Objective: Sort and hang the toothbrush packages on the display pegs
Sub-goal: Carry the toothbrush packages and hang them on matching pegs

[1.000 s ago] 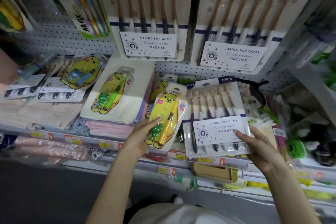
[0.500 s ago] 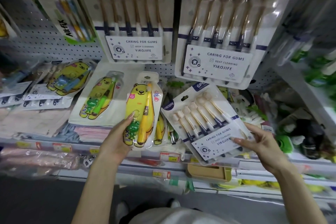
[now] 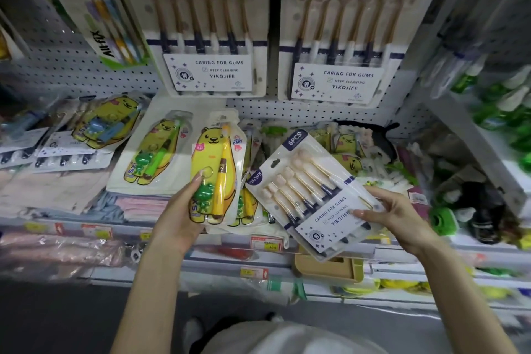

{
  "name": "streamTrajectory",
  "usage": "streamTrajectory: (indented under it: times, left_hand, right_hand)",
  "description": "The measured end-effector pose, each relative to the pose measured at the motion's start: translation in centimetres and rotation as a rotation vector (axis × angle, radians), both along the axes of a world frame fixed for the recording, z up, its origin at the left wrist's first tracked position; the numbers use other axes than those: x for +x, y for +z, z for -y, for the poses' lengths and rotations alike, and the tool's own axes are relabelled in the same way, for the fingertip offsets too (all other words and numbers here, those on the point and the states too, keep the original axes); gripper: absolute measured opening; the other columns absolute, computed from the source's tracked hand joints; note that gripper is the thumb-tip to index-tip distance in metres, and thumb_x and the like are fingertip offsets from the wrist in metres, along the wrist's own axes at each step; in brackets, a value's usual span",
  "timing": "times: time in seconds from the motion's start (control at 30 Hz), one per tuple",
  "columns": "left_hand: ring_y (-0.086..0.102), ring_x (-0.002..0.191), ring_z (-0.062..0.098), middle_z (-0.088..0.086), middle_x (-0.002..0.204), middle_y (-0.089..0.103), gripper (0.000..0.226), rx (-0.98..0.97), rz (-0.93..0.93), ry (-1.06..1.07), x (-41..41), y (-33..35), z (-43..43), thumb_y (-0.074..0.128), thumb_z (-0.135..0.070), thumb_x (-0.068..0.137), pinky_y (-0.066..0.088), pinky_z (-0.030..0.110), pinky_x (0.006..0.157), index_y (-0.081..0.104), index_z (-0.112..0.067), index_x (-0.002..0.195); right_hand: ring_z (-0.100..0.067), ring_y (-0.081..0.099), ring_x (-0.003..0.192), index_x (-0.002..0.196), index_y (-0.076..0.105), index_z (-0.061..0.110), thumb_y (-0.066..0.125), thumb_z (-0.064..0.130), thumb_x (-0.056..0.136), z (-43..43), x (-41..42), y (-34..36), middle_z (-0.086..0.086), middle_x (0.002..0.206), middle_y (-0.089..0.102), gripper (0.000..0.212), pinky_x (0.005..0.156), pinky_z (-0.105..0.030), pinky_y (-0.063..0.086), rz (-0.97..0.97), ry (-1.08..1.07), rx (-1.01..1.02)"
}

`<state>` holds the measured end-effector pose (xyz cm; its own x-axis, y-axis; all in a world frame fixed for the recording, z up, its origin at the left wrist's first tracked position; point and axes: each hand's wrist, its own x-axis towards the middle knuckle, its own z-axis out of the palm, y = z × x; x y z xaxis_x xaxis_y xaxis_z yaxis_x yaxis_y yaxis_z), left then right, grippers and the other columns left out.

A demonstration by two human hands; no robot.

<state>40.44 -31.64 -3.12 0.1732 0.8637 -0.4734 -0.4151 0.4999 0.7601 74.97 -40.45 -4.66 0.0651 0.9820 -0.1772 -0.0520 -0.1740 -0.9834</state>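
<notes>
Gripping one bear pack point(image 3: 214, 172), left hand point(image 3: 178, 218); one six-pack point(image 3: 310, 195), right hand point(image 3: 399, 218).

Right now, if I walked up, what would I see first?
The bright yellow bear toothbrush pack in the middle, gripped by the left hand. Beside it the right hand holds a tilted six-brush pack, and two big matching packs hang on the pegboard above.

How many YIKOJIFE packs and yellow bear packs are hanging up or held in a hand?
White YIKOJIFE six-toothbrush blister packs: 3, two hanging, one in the right hand.
Yellow bear-shaped plastic toothbrush pack: 1, in the left hand.
Total: 4.
</notes>
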Motion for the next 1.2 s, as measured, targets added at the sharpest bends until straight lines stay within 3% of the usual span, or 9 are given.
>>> streamTrajectory:
  times: [0.1,0.27,0.37,0.5,0.6,0.7,0.9,1.07,1.2]
  left_hand:
    - [0.072,0.094,0.020,0.007,0.107,0.073,0.026,0.013,0.014,0.008,-0.1,0.2,0.1,0.056,-0.034,0.091,0.054,0.040,0.083,0.079,-0.022,0.091]
    - [0.073,0.076,0.013,0.003,0.088,0.076,0.017,0.047,0.058,0.070,-0.5,0.9,0.3,0.065,-0.029,0.078,0.058,0.026,0.055,0.080,-0.022,0.076]
    - [0.072,0.080,0.011,0.000,0.090,0.076,0.025,0.133,0.112,0.113,-1.5,0.9,0.1,0.077,-0.031,0.055,0.060,0.026,0.063,0.080,-0.024,0.079]
    - [0.072,0.088,0.011,-0.001,0.099,0.075,0.060,0.215,0.199,0.162,-2.2,1.1,-0.3,0.096,-0.033,0.029,0.058,0.030,0.076,0.080,-0.025,0.086]
    - [0.072,0.083,0.009,-0.003,0.094,0.075,0.021,0.222,0.227,0.193,-1.5,1.8,-0.1,0.076,-0.021,0.059,0.060,0.030,0.069,0.080,-0.027,0.078]
    - [0.072,0.087,0.010,-0.004,0.097,0.075,0.031,0.226,0.215,0.218,-0.8,1.8,-0.3,0.052,-0.014,0.088,0.060,0.030,0.069,0.079,-0.028,0.083]
    - [0.072,0.088,0.008,-0.007,0.098,0.075,0.042,0.250,0.188,0.220,-0.3,2.4,-0.5,0.045,-0.011,0.094,0.058,0.032,0.078,0.079,-0.034,0.083]
    - [0.071,0.092,0.011,-0.005,0.106,0.073,0.032,0.232,0.193,0.205,-0.4,2.3,-0.4,0.055,-0.016,0.078,0.058,0.034,0.078,0.075,-0.027,0.100]
    - [0.071,0.093,0.010,-0.006,0.107,0.073,0.034,0.236,0.156,0.191,0.0,2.3,-0.2,0.050,-0.015,0.090,0.058,0.033,0.079,0.077,-0.034,0.094]
  right_hand:
    - [-0.015,0.072,0.085,0.091,0.079,0.028,0.071,-0.002,0.065,-0.7,-0.7,0.8,-0.001,0.096,0.076,0.041,0.064,-0.023,0.057,0.000,0.006,0.064]
    - [-0.019,0.070,0.093,0.106,0.075,0.019,0.073,0.000,0.067,-1.6,-1.1,2.1,-0.006,0.106,0.074,0.043,0.073,-0.031,0.059,0.012,0.024,0.179]
    - [-0.022,0.068,0.100,0.108,0.074,0.014,0.073,-0.002,0.069,-1.9,-1.2,3.1,-0.010,0.109,0.073,0.042,0.085,-0.032,0.056,0.014,0.021,0.270]
    - [-0.020,0.069,0.093,0.103,0.076,0.019,0.078,0.004,0.066,-2.4,-1.1,4.5,-0.006,0.101,0.075,0.040,0.078,-0.029,0.057,-0.089,-0.070,0.362]
    - [-0.015,0.071,0.088,0.100,0.076,0.023,0.092,0.028,0.053,-3.2,-1.3,5.8,-0.002,0.097,0.075,0.050,0.079,-0.030,0.058,-0.209,-0.109,0.422]
    - [-0.019,0.070,0.095,0.103,0.073,0.025,0.094,0.033,0.049,-4.2,-1.7,7.3,-0.003,0.103,0.075,0.058,0.089,-0.040,0.055,-0.311,-0.172,0.479]
    - [-0.019,0.070,0.099,0.104,0.073,0.028,0.093,0.030,0.053,-4.5,-2.4,8.1,-0.003,0.104,0.074,0.055,0.091,-0.037,0.055,-0.354,-0.184,0.525]
    - [-0.018,0.068,0.103,0.106,0.072,0.029,0.091,0.028,0.057,-3.5,-1.9,7.1,0.000,0.107,0.073,0.052,0.085,-0.035,0.056,-0.437,-0.221,0.507]
    - [-0.018,0.067,0.105,0.108,0.070,0.028,0.085,0.023,0.063,-3.2,-1.2,7.2,-0.002,0.110,0.072,0.048,0.084,-0.033,0.056,-0.414,-0.226,0.485]
